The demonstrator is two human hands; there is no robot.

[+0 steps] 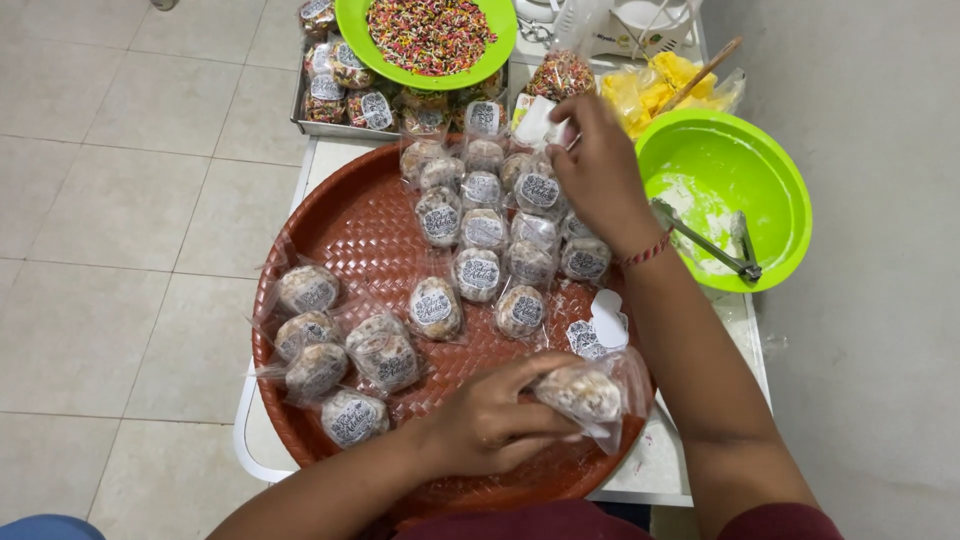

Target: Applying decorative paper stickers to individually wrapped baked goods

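Holding: left hand (490, 425) is gripping one wrapped ball (585, 392), fingers closed round it, at the near edge of the tray (350, 225).
Reaching: right hand (600, 170) is resting at the tray's far edge, fingers pinching a small white sticker sheet (537, 125); how firm the grip is, I cannot tell.
Count: roughly twenty labelled wrapped balls (480, 272) are lying on the round reddish woven tray, five in a group at its left edge.
Surface: tray is sitting on a white table (660, 470); pale tiled floor (120, 200) beside it.
Containers: green bowl (775, 170) is holding white cream and tongs (705, 240); green plate (365, 30) is carrying coloured sprinkles (430, 35); metal tray (330, 128) is holding more wrapped balls.
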